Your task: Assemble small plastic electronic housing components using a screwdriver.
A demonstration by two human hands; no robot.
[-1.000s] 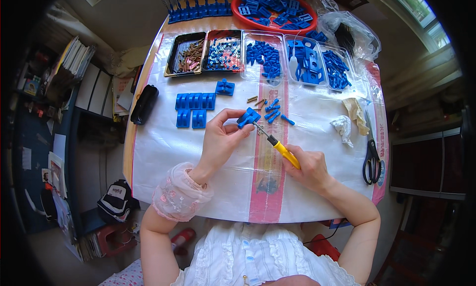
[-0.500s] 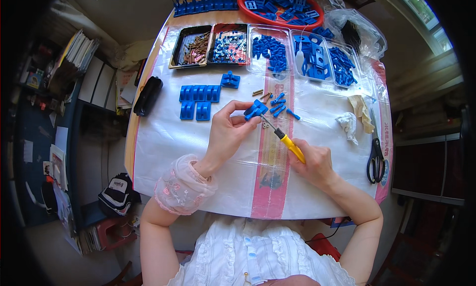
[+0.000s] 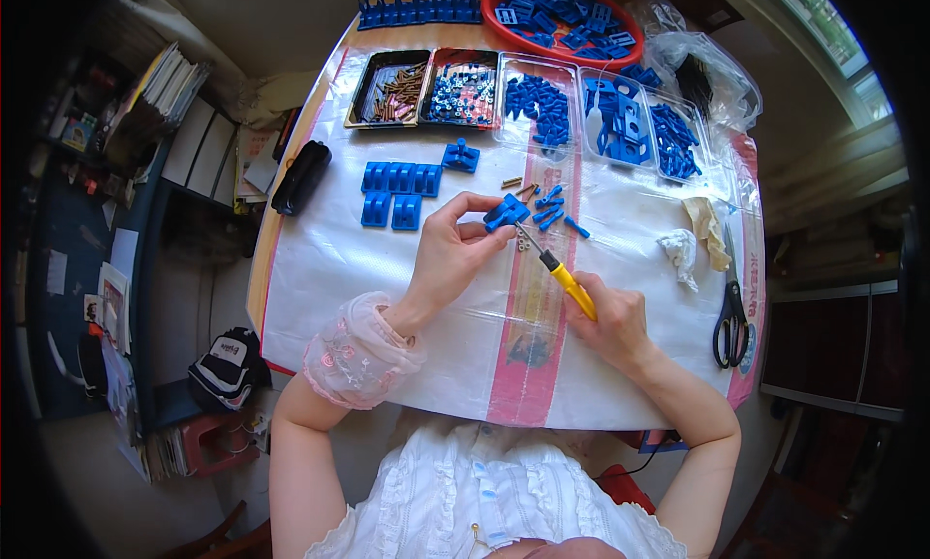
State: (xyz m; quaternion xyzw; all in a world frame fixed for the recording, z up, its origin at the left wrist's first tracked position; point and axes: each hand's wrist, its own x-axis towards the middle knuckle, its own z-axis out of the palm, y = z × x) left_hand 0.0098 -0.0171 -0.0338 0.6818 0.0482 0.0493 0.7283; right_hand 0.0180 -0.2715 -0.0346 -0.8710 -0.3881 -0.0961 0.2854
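Between the thumb and fingers of my left hand (image 3: pixel 455 254) is a small blue plastic part (image 3: pixel 505 212), held above the middle of the table. My right hand (image 3: pixel 612 317) is wrapped round a screwdriver (image 3: pixel 577 293) with a yellow and black handle. Its metal shaft points up and left, and the tip meets the blue part's right side; the exact contact is too small to make out. Just beyond lie several loose blue pegs (image 3: pixel 549 206), brass-coloured screws (image 3: pixel 511 182) and small nuts (image 3: pixel 523 241). Several blue assembled pieces (image 3: pixel 401 178) stand in rows to the left.
Trays of screws (image 3: pixel 398 102), nuts (image 3: pixel 461 92) and blue parts (image 3: pixel 544 108) line the back, with a red basin (image 3: pixel 635 50) behind. A black case (image 3: pixel 301 177) lies at left. Scissors (image 3: pixel 731 326) and crumpled paper (image 3: pixel 681 257) lie at right.
The whole view has shifted slightly, so the table's things appear a little farther right. Both hands keep their grips, and the screwdriver stays at the blue part.
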